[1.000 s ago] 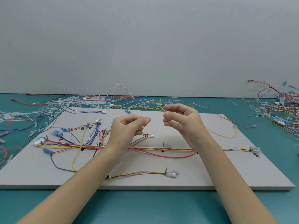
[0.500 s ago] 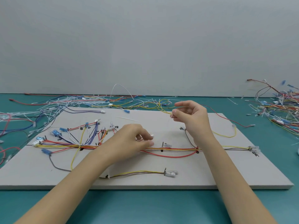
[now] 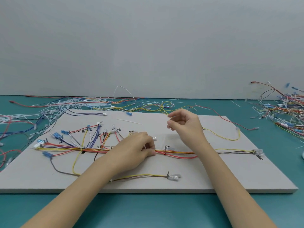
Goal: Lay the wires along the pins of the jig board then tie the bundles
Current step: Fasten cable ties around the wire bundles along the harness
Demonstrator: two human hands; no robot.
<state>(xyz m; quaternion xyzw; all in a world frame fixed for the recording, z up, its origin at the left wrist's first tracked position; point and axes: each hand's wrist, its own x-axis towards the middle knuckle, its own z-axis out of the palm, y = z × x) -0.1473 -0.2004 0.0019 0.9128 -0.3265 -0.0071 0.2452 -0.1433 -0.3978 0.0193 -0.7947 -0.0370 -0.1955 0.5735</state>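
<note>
On the teal counter (image 3: 148, 209) a heap of loose wires and white ties (image 3: 54, 106) lies at far left, beyond the grey board (image 3: 213, 175). On the board's left half, blue connectors (image 3: 56, 135) fan out on coloured wires that gather into the bundle (image 3: 92, 149), which runs across the board along the pins. A yellow wire (image 3: 74, 163) loops down from it toward the near edge.

The left hand (image 3: 134, 150) lies low on the board at mid-bundle, palm down, its fingers (image 3: 148, 153) curled close and pressed on the bundle; a thin white tie seems to sit under the fingertips, though whether it is pinched I cannot tell. Just right of them the red and orange wires (image 3: 177, 153) run on.

A short pair of wires ending in a clear connector (image 3: 174, 176) lies near the front edge.

The right hand (image 3: 185, 127) is raised above the board, clear of it, thumb and forefinger apart and the other fingers (image 3: 174, 115) loosely bent. Nothing can be made out in it.

Farther right the bundle ends at a clear connector (image 3: 258, 151). A second tangle (image 3: 286, 112) of wires lies on the counter at far right.
</note>
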